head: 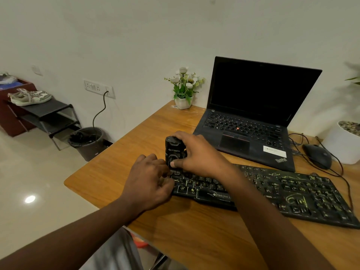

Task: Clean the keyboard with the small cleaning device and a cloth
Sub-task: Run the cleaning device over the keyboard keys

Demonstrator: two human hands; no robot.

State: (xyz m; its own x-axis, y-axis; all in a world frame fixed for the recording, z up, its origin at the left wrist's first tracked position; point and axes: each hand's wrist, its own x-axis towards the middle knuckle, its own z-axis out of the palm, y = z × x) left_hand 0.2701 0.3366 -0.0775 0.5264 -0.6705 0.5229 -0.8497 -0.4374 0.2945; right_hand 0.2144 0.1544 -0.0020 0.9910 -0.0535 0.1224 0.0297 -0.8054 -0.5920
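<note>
Keyboard (pixel 272 193) was flat on the desk (pixel 194 230), black, set at an angle across the front-right. It had yellow-green marks over many keys.

Small cleaning device (pixel 174 151) stood upright on the keyboard's left end. It was black and dark against the keys, so I couldn't make out its base.

Your right hand (pixel 196 154) was wrapped round the device from the right, fingers over its top and far side, thumb pressed on its front face. That was a firm grip.

Your left hand (pixel 150 182) sat at the keyboard's left edge, just beside the device's lower part, with its fingers curled under. I couldn't tell whether it gripped the keyboard edge, something small, or nothing.

Laptop (pixel 253 117) was just behind the keyboard, lid open and screen dark. Mouse (pixel 317 155) was to the laptop's right, with its cable trailing round the keyboard's far end. Beyond the mouse, a white planter (pixel 342 145) stood at the right edge.

Small flower pot (pixel 184 90) stood at the desk's back corner, left of the laptop.

On the floor to the left, a bin (pixel 88 142) stood by the wall under a wall socket (pixel 98 88). Further left was a shoe rack (pixel 48 115) with shoes (pixel 29 97) on top.
</note>
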